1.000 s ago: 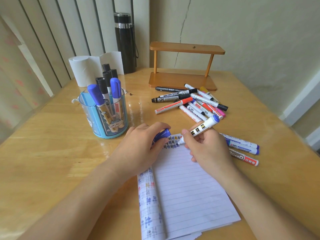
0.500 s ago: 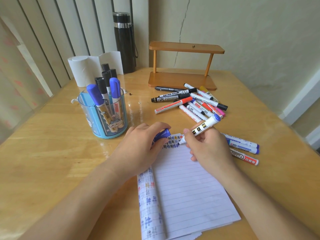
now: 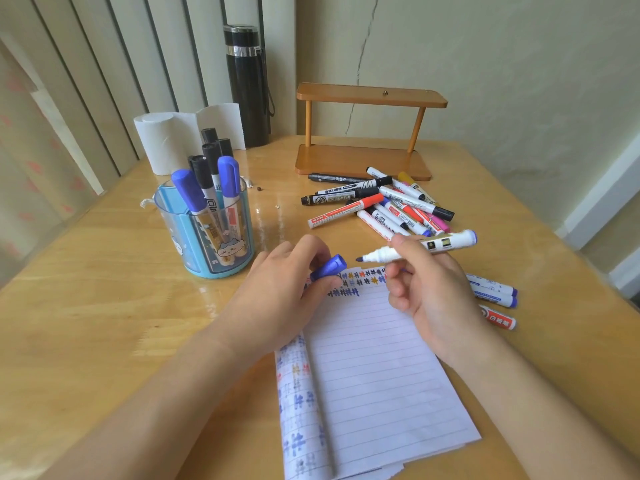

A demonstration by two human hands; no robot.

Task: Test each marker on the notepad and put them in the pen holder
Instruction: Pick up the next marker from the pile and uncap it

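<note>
My right hand [image 3: 429, 289] grips an uncapped white marker [image 3: 446, 243] with a blue tip, held level just above the top of the lined notepad [image 3: 374, 368]. Its tip points left toward the blue cap [image 3: 329, 267], which my left hand [image 3: 280, 289] pinches at the notepad's upper left corner. Coloured test marks run along the notepad's top lines. The blue pen holder [image 3: 207, 233] stands to the left with several capped markers upright in it. A pile of markers [image 3: 381, 206] lies beyond the notepad.
Three more markers [image 3: 495, 296] lie right of my right hand. A wooden two-tier stand [image 3: 367, 140] sits at the back, a black flask [image 3: 247, 84] and a paper roll [image 3: 166, 140] at the back left. The notepad's earlier pages are folded under on its left.
My right hand has lifted the marker off the paper and swung it level, its tip now pointing at the cap. My left hand has stayed in place with the cap.
</note>
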